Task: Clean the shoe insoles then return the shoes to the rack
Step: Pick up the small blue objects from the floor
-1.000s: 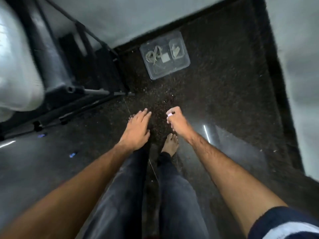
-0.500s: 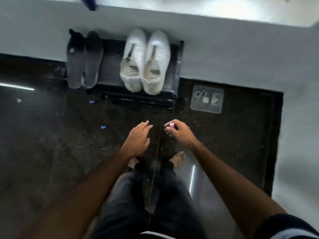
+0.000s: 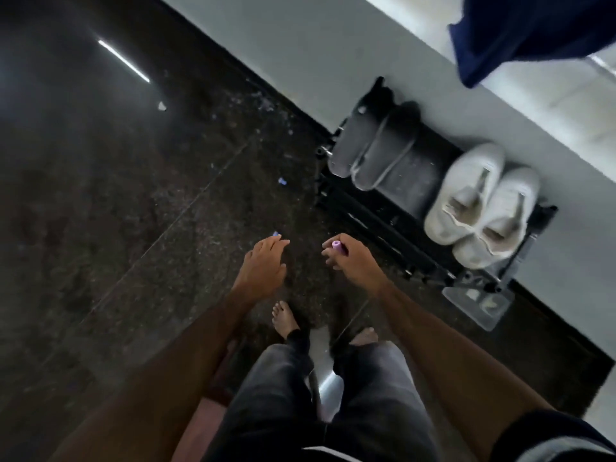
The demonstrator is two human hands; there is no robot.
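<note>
On the rack against the wall, the white shoes sit at its right end and a grey pair at its left, so by my judgement no insole has been cleaned yet and everything remains to do. Over the floor just short of the rack, the right hand pinches a small pink thing, while the left hand hangs with fingers spread, holding nothing.

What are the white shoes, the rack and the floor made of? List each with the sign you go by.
White shoes: likely canvas or knit fabric, matte, with soft creased openings.
Rack: seems black metal or plastic tubing with a dark matte shelf; too blurred to settle.
Floor: polished speckled stone, probably granite, since it mirrors a light strip.
</note>
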